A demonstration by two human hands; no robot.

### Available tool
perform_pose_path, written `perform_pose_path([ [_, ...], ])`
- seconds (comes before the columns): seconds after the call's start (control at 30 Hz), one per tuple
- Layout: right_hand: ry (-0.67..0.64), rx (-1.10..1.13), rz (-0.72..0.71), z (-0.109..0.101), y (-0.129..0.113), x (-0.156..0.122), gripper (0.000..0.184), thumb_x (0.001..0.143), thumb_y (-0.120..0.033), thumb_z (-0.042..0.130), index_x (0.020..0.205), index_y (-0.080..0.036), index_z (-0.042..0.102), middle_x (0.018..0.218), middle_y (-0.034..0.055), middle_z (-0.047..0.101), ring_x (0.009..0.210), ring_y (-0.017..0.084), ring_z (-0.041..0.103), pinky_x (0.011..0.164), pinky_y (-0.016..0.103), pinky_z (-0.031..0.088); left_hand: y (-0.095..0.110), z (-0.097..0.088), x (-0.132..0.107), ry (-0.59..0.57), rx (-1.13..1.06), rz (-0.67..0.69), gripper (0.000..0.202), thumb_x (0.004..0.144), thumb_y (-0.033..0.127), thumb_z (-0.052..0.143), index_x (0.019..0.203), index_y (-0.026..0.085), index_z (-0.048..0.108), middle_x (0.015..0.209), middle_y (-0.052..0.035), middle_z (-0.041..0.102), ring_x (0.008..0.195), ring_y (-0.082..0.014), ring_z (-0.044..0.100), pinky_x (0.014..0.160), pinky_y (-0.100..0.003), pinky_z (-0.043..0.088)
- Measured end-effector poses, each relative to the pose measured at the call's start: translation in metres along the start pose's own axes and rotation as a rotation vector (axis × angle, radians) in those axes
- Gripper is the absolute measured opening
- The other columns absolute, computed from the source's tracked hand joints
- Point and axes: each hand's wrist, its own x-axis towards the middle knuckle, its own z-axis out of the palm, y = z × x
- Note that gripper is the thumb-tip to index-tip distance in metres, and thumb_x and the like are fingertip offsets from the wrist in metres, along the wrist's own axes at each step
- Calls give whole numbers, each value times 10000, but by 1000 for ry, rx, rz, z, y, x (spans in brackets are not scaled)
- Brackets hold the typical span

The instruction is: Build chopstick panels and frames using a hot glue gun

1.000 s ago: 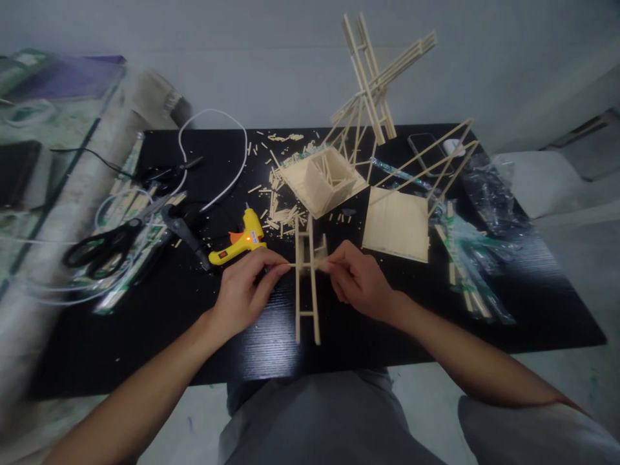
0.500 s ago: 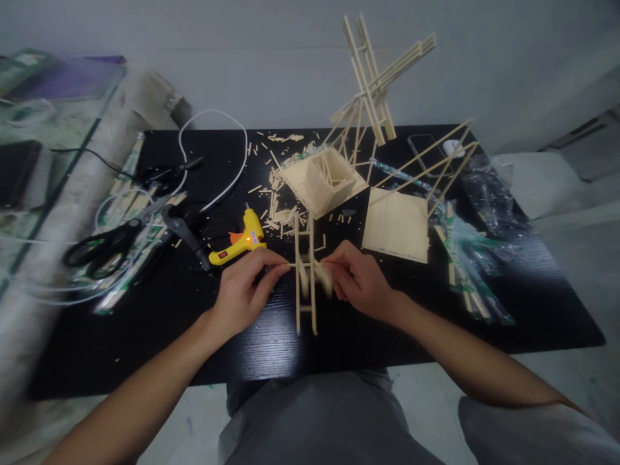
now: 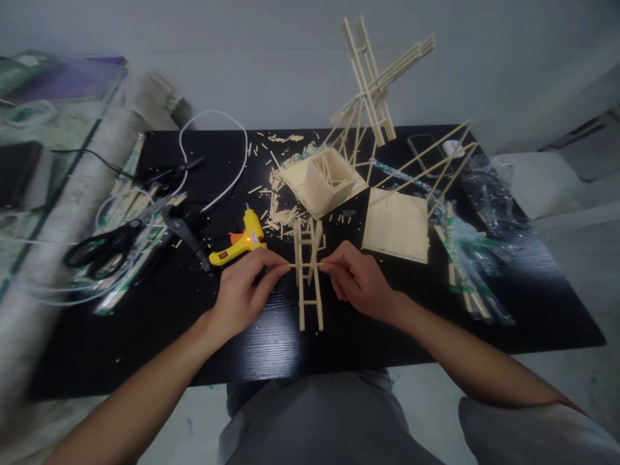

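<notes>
- A person's view looking down at their own two bare hands, at work over a black table [image 3: 145, 336].
- The left hand [image 3: 245, 287] and right hand [image 3: 361, 281] face each other, just in front of the person, near the table's front middle.
- Between them is a small ladder [image 3: 310, 297] of pale wooden sticks: two long side rails joined by several short rungs, its lower end pointing towards the person.
- A thin stick [image 3: 292, 265] runs crosswise through the ladder's upper half.
- The grip of each hand is closed on one end of this thin stick, pinched between thumb and fingertips.
- Whether the ladder rests on the table or is lifted is unclear.
- Just behind the left hand lies a yellow glue gun [image 3: 239, 242] with a small orange light glowing.
- Further left are black scissors [image 3: 109, 244] and a looping white cable [image 3: 227, 148].
- Behind the ladder lie short stick offcuts [image 3: 278, 206] and an open wooden box [image 3: 320, 181].
- To the right lies a flat wooden panel [image 3: 397, 226].
- A tall cross of sticks [image 3: 372, 84] rises at the back.
</notes>
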Motion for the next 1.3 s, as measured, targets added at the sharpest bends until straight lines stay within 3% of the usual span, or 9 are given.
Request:
perform_pose_path([
  [0.3, 5, 29, 8, 0, 1, 0, 208, 1092, -391, 533, 948, -240, 532, 531, -109, 543, 423, 77, 508, 467, 197, 377, 0, 0, 0, 18, -17, 12, 68, 1017, 191, 619, 998, 192, 684, 906, -33, 742, 807, -138, 692, 742, -256, 555],
  [0.57, 0, -11, -18, -2, -4, 5, 193, 1073, -366, 580, 948, -223, 609, 600, -75, 634, 508, 94, 607, 564, 212, 470, -3, 1, 2, 0, -72, -27, 81, 1000, 216, 637, 933, 188, 674, 841, -16, 705, 753, -126, 655, 719, -240, 524],
  [0.67, -2, -176, -13, -16, -9, 8, 181, 1060, -382, 603, 1004, -217, 653, 702, -30, 725, 626, 127, 696, 643, 240, 519, -4, 0, 3, 44, -105, -57, 157, 1025, 256, 601, 902, 185, 669, 805, -14, 695, 715, -127, 645, 686, -237, 516],
  [0.77, 63, -471, 80, -42, -1, 3, 162, 1014, -381, 671, 1060, -227, 688, 877, 19, 787, 781, 187, 744, 733, 301, 570, -5, -2, 5, 124, -147, -103, 225, 1048, 306, 576, 876, 184, 654, 746, 1, 666, 653, -118, 618, 629, -222, 495],
  [0.87, 151, -717, 147, -67, 19, -11, 106, 940, -252, 710, 1035, -206, 711, 1043, 104, 766, 1015, 304, 718, 921, 457, 570, -5, -4, 7, 201, -190, -152, 279, 1057, 367, 575, 855, 185, 637, 718, 6, 655, 635, -116, 610, 621, -216, 494],
  [0.97, 207, -798, 179, -80, 36, -28, 122, 923, -159, 621, 999, -184, 714, 1065, 160, 720, 1057, 365, 667, 952, 552, 542, -5, -5, 7, 245, -231, -188, 317, 1049, 423, 590, 842, 188, 639, 707, 5, 661, 629, -118, 615, 619, -214, 497],
  [1.13, 214, -815, 184, -74, 41, -40, 185, 958, -151, 522, 1019, -184, 694, 1061, 170, 688, 1035, 370, 645, 953, 577, 534, -5, -5, 6, 273, -273, -232, 367, 1016, 499, 630, 823, 188, 647, 696, -4, 663, 607, -122, 608, 586, -216, 488],
  [1.3, 185, -728, 180, -51, 30, -45, 132, 977, -198, 567, 1036, -199, 685, 1055, 141, 688, 1041, 334, 663, 958, 541, 552, -4, -5, 8, 305, -290, -255, 422, 987, 567, 647, 814, 183, 651, 671, -3, 649, 569, -122, 579, 542, -221, 468],
])
